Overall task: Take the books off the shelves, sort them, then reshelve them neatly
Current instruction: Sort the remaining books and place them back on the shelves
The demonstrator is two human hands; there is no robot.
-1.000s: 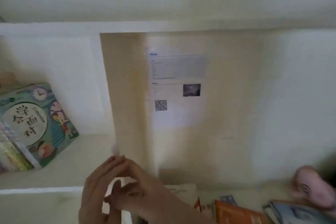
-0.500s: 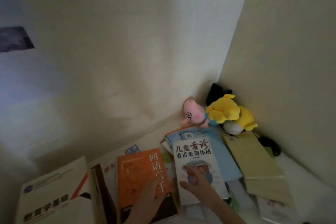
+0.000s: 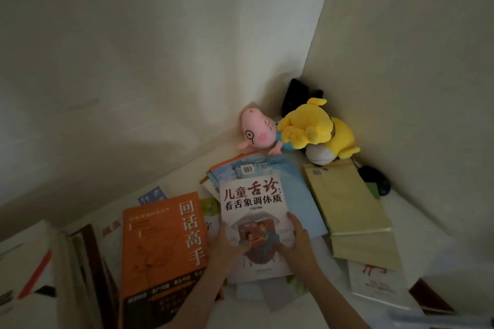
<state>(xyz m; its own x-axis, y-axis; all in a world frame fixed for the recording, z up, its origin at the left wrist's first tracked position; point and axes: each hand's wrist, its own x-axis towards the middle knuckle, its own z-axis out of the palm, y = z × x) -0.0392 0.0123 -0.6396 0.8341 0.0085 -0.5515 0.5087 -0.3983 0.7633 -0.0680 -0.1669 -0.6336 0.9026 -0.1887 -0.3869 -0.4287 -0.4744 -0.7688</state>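
Several books lie flat and scattered on a white surface in a corner. A white book with red and black Chinese title (image 3: 254,211) lies on a pale blue book (image 3: 296,181). My left hand (image 3: 227,251) grips its lower left edge, thumb on the cover. My right hand (image 3: 296,243) grips its lower right edge. Left of it lies an orange book (image 3: 160,246). To the right lies a yellow-green book (image 3: 347,203).
A pink pig plush (image 3: 256,131) and a yellow plush (image 3: 318,131) sit in the corner against the walls. A dark mouse-like object (image 3: 374,179) lies by the right wall. More books (image 3: 80,270) stand at the left, and a white one (image 3: 377,286) lies at lower right.
The view swung from a shelf unit down to the books in the corner. Both hands moved from lying on the orange and white books to holding the white book's two edges.
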